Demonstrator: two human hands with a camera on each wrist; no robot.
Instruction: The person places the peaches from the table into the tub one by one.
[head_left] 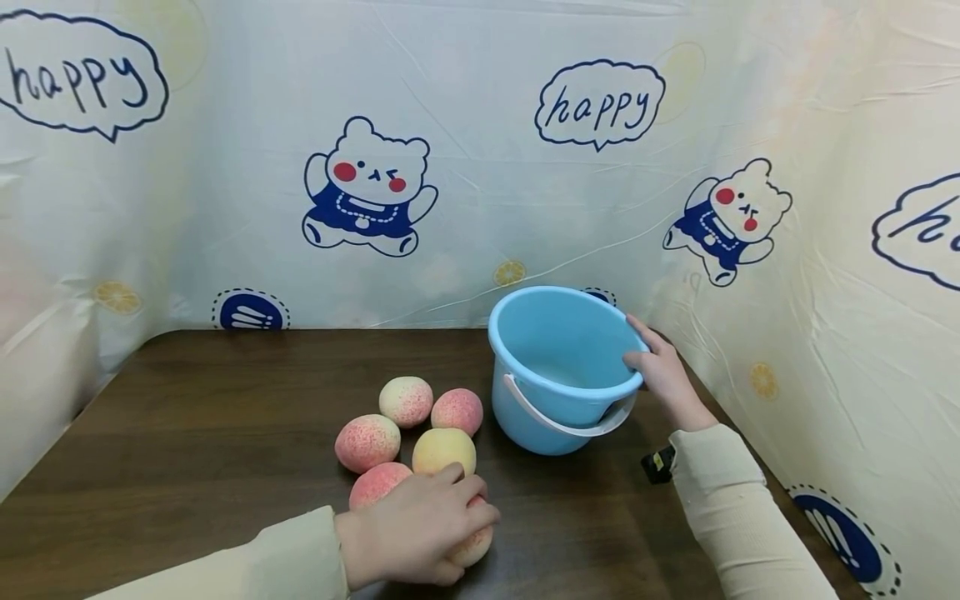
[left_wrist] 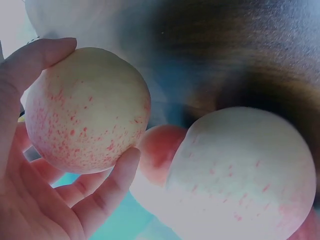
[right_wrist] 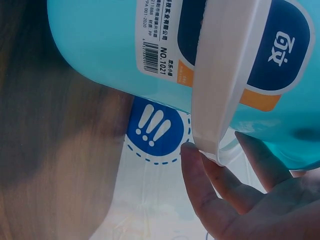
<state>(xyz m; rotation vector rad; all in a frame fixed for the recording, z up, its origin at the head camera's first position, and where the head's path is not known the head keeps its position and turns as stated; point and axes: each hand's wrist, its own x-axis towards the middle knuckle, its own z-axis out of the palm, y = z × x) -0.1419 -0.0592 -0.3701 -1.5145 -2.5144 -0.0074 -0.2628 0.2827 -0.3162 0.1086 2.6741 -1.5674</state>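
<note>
My left hand [head_left: 412, 525] grips a pale peach with red speckles [left_wrist: 90, 110], its thumb and fingers curled round the sides. Several other peaches lie close by on the table, among them a yellow peach [head_left: 444, 451], a pink one [head_left: 457, 412] and a pink-speckled one [head_left: 367, 442]. The left hand partly covers another pink peach [head_left: 378, 482]. To their right is a light blue bucket [head_left: 517, 417], tilted a little. My right hand [head_left: 667, 375] holds its rim at the right side, with the thumb on the inner side. The bucket's pale handle [right_wrist: 225, 75] hangs down across the label.
The dark wooden table [head_left: 225, 400] meets a printed cloth [head_left: 480, 192] that rises behind it and at both sides. Beside the right sleeve [head_left: 720, 475] is a small black object [head_left: 657, 465].
</note>
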